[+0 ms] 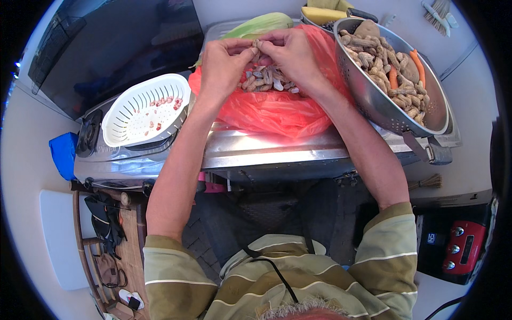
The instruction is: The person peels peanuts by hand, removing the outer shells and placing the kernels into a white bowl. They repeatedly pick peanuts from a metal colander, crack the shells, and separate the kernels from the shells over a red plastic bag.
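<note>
My left hand and my right hand meet over a red plastic bag, their fingertips pinching one peanut pod between them. Peanut shells lie in the bag just beneath. To the left, a white plastic basket with slots holds shelled peanut kernels. On the right, a metal colander is filled with unshelled peanuts, with carrots and brown, potato-like tubers among them.
An ear of corn in its husk lies behind the bag. A bowl with a yellow item stands behind the colander. The baskets and bag rest on a stainless-steel counter with a gas stove at left. A blue box is beside the stove.
</note>
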Action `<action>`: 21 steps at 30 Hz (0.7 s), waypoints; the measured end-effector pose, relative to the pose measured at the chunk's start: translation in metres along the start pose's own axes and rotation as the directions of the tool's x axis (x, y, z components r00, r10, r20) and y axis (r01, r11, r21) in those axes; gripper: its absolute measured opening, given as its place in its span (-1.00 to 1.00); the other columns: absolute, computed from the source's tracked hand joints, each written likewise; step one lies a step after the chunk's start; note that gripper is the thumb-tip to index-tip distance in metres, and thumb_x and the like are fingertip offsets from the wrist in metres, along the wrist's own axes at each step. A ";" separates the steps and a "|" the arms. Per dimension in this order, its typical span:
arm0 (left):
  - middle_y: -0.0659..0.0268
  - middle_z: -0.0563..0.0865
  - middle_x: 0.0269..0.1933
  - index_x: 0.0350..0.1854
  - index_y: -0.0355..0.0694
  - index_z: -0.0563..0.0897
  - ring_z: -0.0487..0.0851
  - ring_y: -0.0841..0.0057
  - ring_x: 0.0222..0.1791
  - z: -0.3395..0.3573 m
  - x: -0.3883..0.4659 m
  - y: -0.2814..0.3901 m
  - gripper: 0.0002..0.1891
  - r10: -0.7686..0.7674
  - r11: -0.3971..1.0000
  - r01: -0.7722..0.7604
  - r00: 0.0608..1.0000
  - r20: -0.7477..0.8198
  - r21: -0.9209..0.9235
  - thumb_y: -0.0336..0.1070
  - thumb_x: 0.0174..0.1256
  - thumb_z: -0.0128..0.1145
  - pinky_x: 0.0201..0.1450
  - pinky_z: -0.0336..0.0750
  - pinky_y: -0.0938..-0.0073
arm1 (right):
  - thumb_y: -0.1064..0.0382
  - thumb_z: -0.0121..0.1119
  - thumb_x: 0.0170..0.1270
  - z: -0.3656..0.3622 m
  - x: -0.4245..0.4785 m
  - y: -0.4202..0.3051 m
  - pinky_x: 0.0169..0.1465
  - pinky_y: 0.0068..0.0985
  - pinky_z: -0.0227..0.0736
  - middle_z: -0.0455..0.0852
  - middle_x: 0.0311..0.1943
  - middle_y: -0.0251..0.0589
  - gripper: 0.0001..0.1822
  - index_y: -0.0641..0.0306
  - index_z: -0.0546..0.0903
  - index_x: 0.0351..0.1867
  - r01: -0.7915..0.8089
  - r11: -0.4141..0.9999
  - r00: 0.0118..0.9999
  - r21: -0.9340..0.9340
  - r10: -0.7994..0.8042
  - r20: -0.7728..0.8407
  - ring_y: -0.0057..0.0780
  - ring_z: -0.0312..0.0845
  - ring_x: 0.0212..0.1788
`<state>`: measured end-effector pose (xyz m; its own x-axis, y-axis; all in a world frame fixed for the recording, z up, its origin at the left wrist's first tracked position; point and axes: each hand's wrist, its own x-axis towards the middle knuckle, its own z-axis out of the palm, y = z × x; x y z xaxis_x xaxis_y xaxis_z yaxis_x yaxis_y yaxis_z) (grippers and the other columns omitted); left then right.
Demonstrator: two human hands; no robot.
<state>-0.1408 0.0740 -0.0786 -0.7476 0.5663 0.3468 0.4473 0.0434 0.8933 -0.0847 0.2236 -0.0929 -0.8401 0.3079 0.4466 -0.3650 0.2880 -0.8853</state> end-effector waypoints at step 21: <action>0.06 0.76 -0.18 -0.02 -0.51 0.65 0.75 0.50 -0.23 0.005 -0.001 0.000 -0.74 0.001 0.999 0.003 0.996 -0.089 0.048 -0.51 0.27 0.21 -0.12 0.66 0.58 | 0.40 0.24 0.08 -0.002 -0.002 -0.002 -0.25 -0.56 0.62 0.77 -0.39 -0.06 -0.72 0.57 0.69 -0.19 0.010 1.000 0.999 0.002 -0.010 0.051 -0.49 0.72 -0.34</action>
<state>-0.1370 0.0777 -0.0804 -0.7878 0.4911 0.3717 0.4680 0.0851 0.8796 -0.0820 0.2240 -0.0916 -0.8556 0.2585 0.4484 -0.3742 0.2896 -0.8810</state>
